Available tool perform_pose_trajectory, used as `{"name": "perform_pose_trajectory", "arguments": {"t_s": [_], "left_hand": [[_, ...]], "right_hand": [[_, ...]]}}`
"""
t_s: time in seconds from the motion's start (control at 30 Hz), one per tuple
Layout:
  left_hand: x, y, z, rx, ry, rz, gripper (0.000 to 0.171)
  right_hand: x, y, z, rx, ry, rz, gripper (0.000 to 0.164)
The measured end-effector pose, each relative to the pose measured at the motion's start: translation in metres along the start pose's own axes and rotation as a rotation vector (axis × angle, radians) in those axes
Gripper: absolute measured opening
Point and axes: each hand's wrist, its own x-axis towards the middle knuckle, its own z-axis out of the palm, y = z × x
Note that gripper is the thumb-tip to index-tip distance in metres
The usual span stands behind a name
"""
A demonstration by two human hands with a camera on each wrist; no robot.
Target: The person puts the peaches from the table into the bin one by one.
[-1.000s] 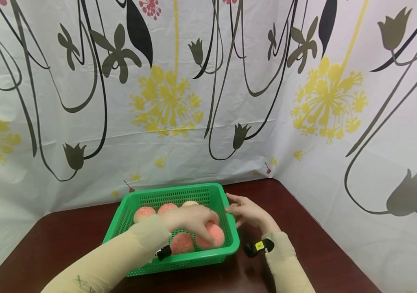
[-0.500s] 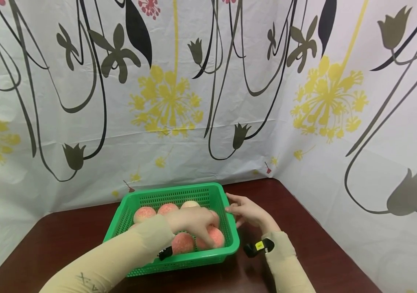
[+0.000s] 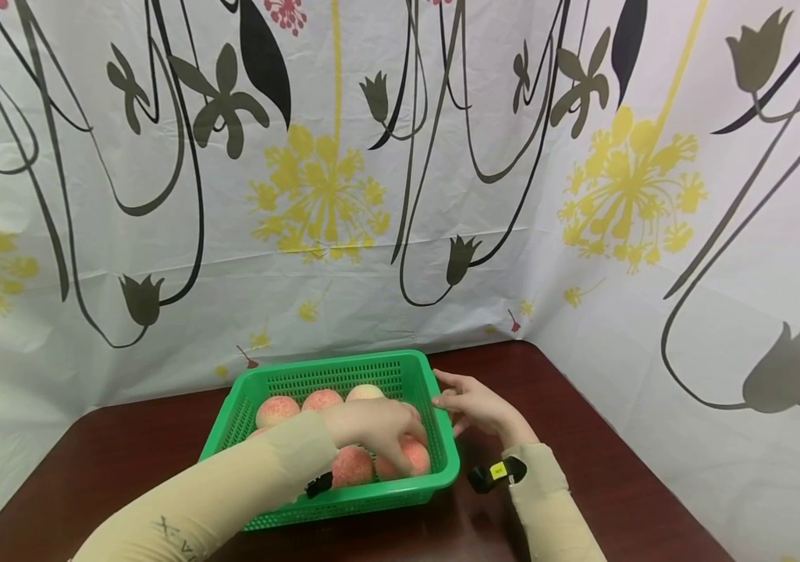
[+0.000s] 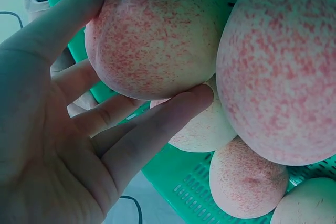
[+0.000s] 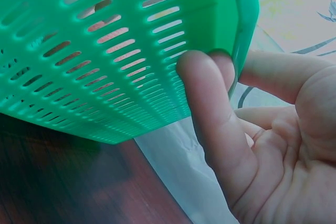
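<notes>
A green slotted plastic basket holds several pink-speckled peaches. My left hand reaches into its right front part and grips a peach between thumb and fingers, as the left wrist view shows. Close beside it, a large peach fills that view's right side. In the head view another peach lies just left of the gripped one. Outside the basket's right wall, my right hand pinches the rim, its thumb against the slotted side. The left hand and sleeve hide some peaches.
The basket stands on a dark reddish-brown table. A flower-printed white curtain closes off the back and the right side. Further peaches lie along the basket's back.
My left hand and forearm have shifted very slightly to the right, around the same peach. The right hand and the basket have stayed put.
</notes>
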Motion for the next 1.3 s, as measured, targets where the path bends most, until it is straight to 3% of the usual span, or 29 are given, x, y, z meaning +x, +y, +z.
{"name": "perform_pose_trajectory", "arguments": {"t_s": [0.3, 0.53, 0.83, 1.1, 1.3], "left_hand": [[0.001, -0.004, 0.000, -0.060, -0.079, 0.006, 0.047], [0.006, -0.001, -0.003, 0.045, -0.095, 0.068, 0.039], [0.013, 0.000, 0.000, 0.135, -0.119, 0.068, 0.036], [0.017, -0.002, 0.004, 0.102, -0.153, 0.070, 0.028], [0.017, -0.003, 0.007, 0.079, -0.146, 0.043, 0.037]], "right_hand": [[-0.003, -0.001, 0.001, -0.006, -0.014, -0.012, 0.071], [-0.003, 0.000, 0.001, 0.003, 0.005, -0.005, 0.069], [-0.001, -0.001, -0.001, -0.011, -0.006, -0.009, 0.070], [-0.002, -0.002, 0.001, -0.017, -0.002, 0.010, 0.071], [-0.002, -0.003, 0.000, -0.013, 0.001, 0.005, 0.072]]}}
